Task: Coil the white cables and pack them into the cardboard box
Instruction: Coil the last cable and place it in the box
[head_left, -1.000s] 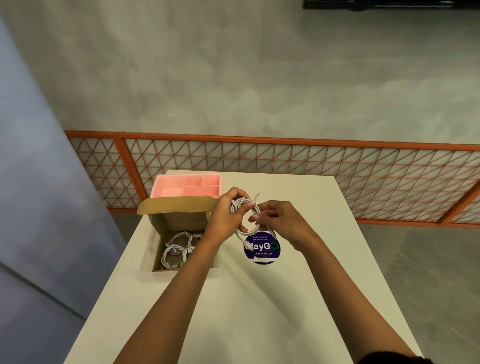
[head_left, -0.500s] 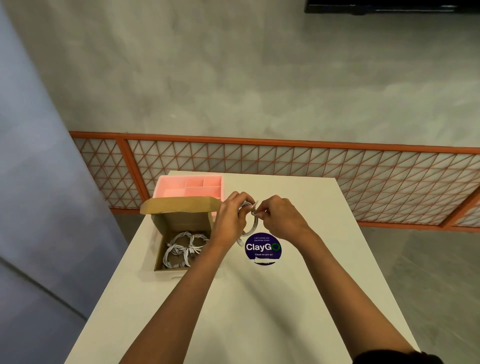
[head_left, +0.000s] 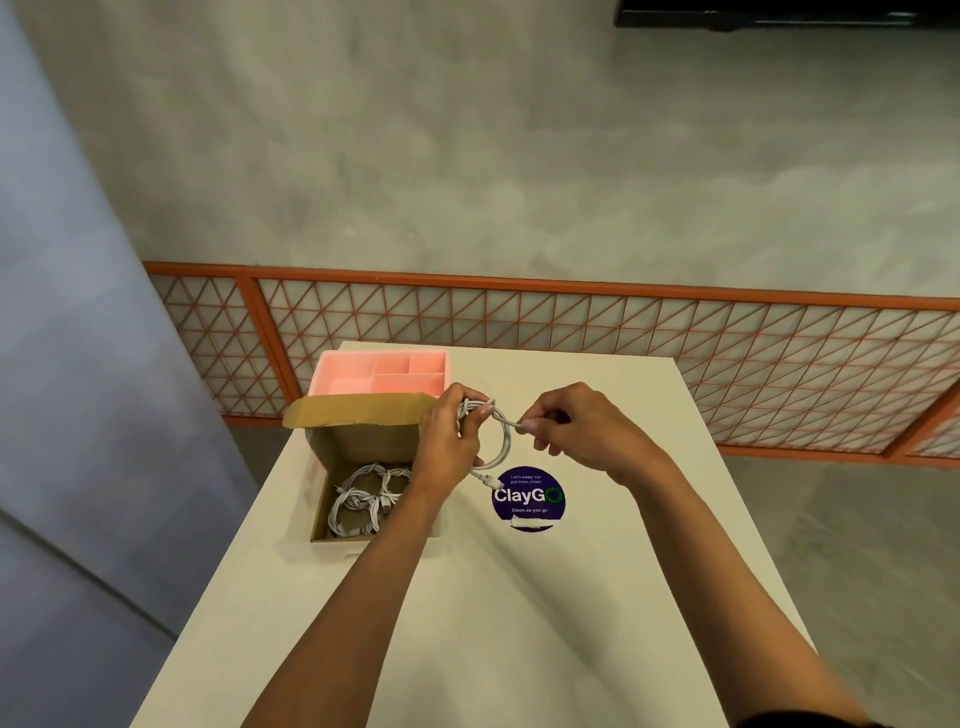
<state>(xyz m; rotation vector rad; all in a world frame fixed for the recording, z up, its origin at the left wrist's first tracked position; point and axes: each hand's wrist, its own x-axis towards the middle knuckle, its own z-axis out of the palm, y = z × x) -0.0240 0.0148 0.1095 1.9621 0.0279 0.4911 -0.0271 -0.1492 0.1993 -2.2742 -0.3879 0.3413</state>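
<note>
Two hands on one white cable (head_left: 503, 441): your left hand (head_left: 447, 441) grips its loops, your right hand (head_left: 582, 431) pinches the loose end, beside the open brown cardboard box (head_left: 363, 441).

The one camera rides on the person's head at the near end of the white table (head_left: 519, 649), facing forward and steeply down along it. Both forearms come in from the bottom edge. The left hand (head_left: 447, 441) and right hand (head_left: 582, 431), with the white cable (head_left: 501, 436) held between them, sit close to the middle of the view. The cardboard box (head_left: 363, 441) lies left of centre, and the pink tray (head_left: 353, 384) is beyond it at the far left corner. Past the table's far edge the view takes in the orange lattice railing (head_left: 623, 332) and grey concrete above it. The wide lens bows the railing and the blue-grey wall (head_left: 78, 364) on the left.
</note>
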